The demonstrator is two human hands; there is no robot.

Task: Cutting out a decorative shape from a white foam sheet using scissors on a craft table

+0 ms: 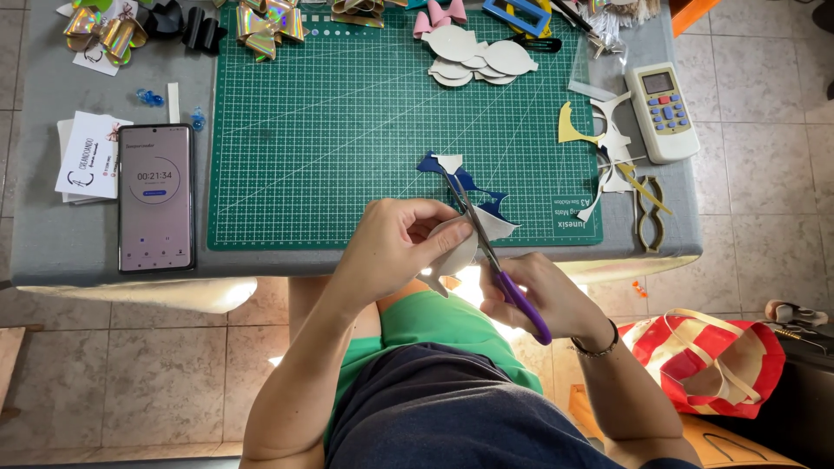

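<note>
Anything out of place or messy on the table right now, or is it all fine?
Mostly fine. Offcuts lie scattered off the cutting mat beside the remote control, and a small orange bit is on the floor. The left hand holds the blue-and-white piece while the right hand works the scissors.

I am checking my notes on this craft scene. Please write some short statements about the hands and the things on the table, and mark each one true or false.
1. The right hand holds purple-handled scissors. True.
2. The left hand holds the white-and-blue sheet piece being cut. True.
3. The black smartphone lies on the green cutting mat. False: it lies left of the mat, on the grey table cover.
4. The white remote control lies left of the mat. False: it lies right of it.
5. Shiny holographic bows lie at the mat's far edge. True.
</note>
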